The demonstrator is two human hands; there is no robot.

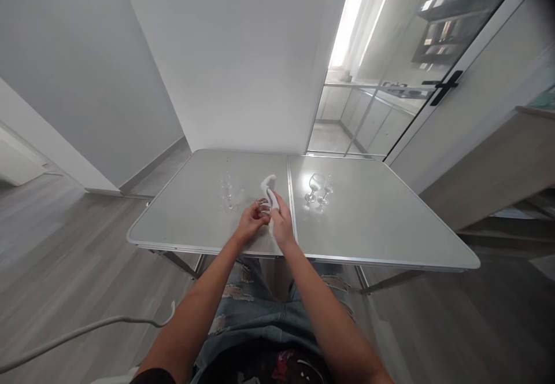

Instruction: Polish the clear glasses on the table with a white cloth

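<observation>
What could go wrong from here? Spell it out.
The clear glass in the left hand might slip against the white cloth in the right hand.

One stemmed glass stands close to another; a bump could clash them.

The clear glassware further left is hard to see, so easily knocked.

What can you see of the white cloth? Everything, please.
The white cloth looks soft and thin, bunched into uneven folds with grey shading. The right hand grips it by the middle; one end sticks out past the fingers, and a smaller part shows below, between the hands. It's over the table, just left of the centre seam. The left hand is close beside it; contact there is too blurred to tell.
</observation>
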